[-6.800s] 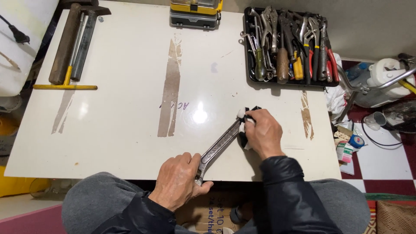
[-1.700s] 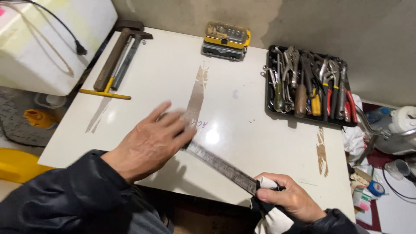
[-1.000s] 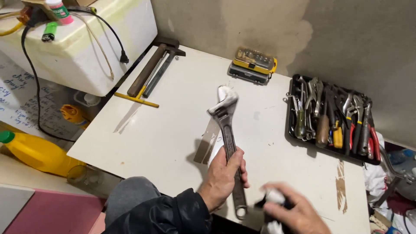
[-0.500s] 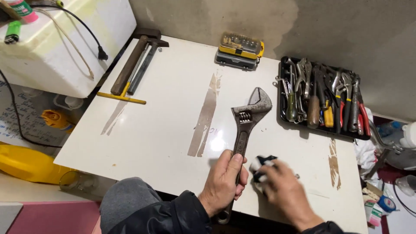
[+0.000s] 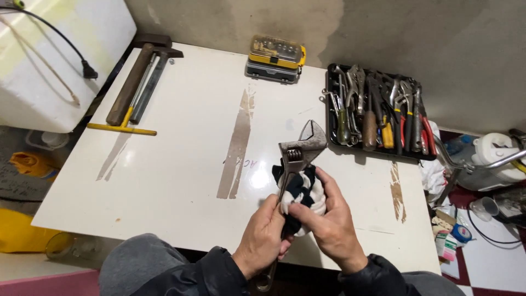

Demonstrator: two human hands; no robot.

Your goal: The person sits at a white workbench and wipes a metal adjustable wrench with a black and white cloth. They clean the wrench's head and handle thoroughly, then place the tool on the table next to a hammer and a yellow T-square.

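Head view: the left hand (image 5: 264, 237) is clenched round the handle of a rusty grey wrench (image 5: 295, 164), head up, over the white table (image 5: 175, 164). The right hand (image 5: 329, 219) presses a black-and-white rag (image 5: 300, 189) around its shaft. 1 black tool tray (image 5: 330, 104) sits near a bare plaster wall (image 5: 383, 33).

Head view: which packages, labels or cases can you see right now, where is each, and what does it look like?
Bit case: far table edge, middle; flat rectangular box, yellow with clear lid, on a grey one.
Small carton: floor to the right of the table; white with green and red print.
Tape roll: floor beside the carton; small blue ring.
Foam box: left of the table; large, white.
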